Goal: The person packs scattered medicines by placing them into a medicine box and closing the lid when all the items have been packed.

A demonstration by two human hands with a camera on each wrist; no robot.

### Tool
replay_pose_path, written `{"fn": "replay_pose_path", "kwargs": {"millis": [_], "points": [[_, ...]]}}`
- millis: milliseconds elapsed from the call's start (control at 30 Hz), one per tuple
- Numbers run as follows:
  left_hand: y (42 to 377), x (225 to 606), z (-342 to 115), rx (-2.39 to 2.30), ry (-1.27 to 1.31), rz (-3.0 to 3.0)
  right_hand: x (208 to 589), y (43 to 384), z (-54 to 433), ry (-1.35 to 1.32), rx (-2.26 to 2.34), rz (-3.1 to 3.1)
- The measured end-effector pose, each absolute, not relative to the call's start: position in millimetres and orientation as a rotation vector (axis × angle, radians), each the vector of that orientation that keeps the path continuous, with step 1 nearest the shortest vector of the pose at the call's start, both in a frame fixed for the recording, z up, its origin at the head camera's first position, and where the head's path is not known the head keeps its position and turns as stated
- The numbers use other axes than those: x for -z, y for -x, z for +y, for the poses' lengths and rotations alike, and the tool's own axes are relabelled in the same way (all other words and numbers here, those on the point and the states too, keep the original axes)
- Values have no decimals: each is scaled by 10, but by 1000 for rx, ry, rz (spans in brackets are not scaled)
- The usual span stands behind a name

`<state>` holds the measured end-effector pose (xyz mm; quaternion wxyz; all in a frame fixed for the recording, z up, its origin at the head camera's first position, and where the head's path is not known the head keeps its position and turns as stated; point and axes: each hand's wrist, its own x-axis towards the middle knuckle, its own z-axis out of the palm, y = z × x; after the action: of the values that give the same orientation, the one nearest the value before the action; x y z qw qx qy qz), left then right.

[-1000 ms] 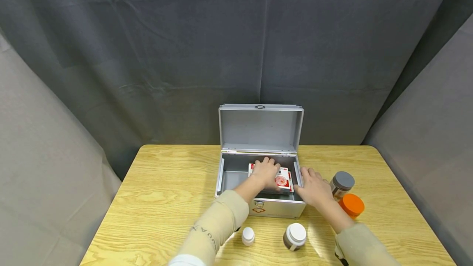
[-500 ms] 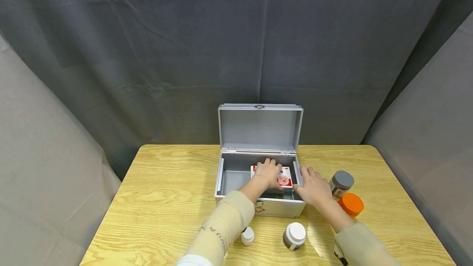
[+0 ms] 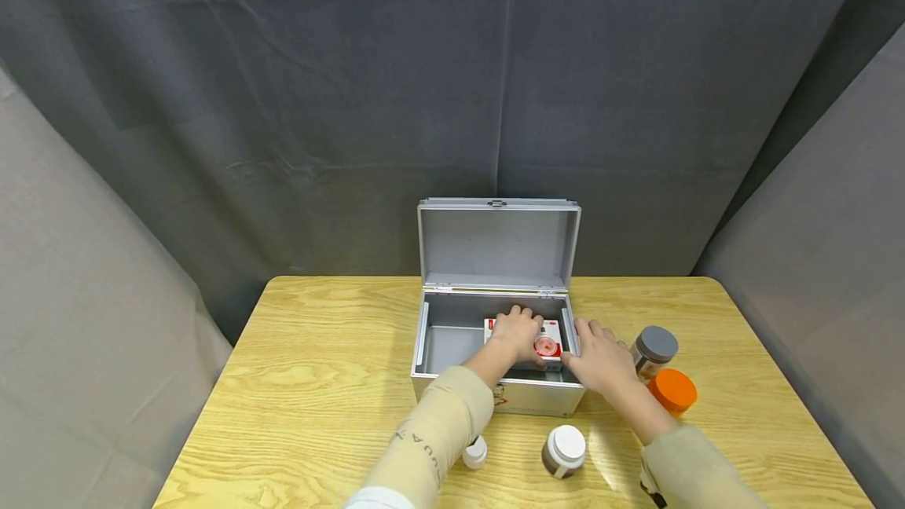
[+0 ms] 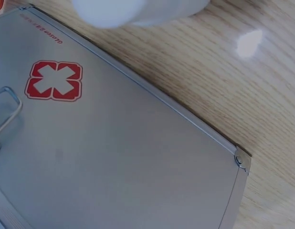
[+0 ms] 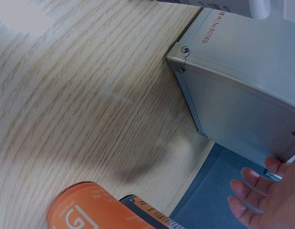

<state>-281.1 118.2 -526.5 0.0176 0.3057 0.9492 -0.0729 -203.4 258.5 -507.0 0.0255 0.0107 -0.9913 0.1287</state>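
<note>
Inside the open silver first-aid case (image 3: 452, 348), a white and red medicine box (image 3: 547, 346) lies at the right end. My left hand (image 3: 516, 336) grips it from above, fingertips towards the back and thumb at the front; the hand covers much of the box. My right hand (image 3: 601, 356) rests at the case's right rim, its thumb touching the rim. In the right wrist view, the fingers (image 5: 252, 183) are loosely extended, one against the side wall. The left wrist view shows only the case front (image 4: 128, 129) with its red emblem, not the hand.
Right of the case stand a grey-capped bottle (image 3: 654, 348) and an orange-capped bottle (image 3: 673, 393), close to my right forearm. In front are a white-lidded bottle (image 3: 566, 450) and a small white bottle (image 3: 475, 452), partly behind my left sleeve. The lid (image 3: 498, 246) stands raised.
My left hand has slid slightly right with the medicine box, towards the case's right wall. A second box edge seen sticking out on the right earlier is now hidden. The right hand has stayed put.
</note>
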Motion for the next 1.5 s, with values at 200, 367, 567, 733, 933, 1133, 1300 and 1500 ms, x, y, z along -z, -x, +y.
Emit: {"fn": "replay_pose_path", "kwargs": {"millis": [200,367,567,733,933,1133,1300,1500], "points": [[2798,5291,1202,285,-969,2944,5069,2030,2584,-37,-395,-3063],[2787,5304,1206,287,-979,2942,5074,2029,2586,-41,-397,-3060],[2791,5306,1198,247,-997,2952,5080,2032,2588,-35,-397,-3059],[2789,5305,1184,261,-1030,2958,5081,2028,2585,-36,-400,-3056],[2801,5321,1168,282,-1087,2952,5074,2019,2584,-32,-405,-3054],[2811,5297,1130,259,-1145,2915,5063,2021,2585,-25,-405,-3065],[2834,5272,1108,242,-1175,2892,5072,2032,2596,-22,-400,-3072],[2840,5285,1101,237,-1178,2890,5077,2036,2600,-26,-398,-3073]]}}
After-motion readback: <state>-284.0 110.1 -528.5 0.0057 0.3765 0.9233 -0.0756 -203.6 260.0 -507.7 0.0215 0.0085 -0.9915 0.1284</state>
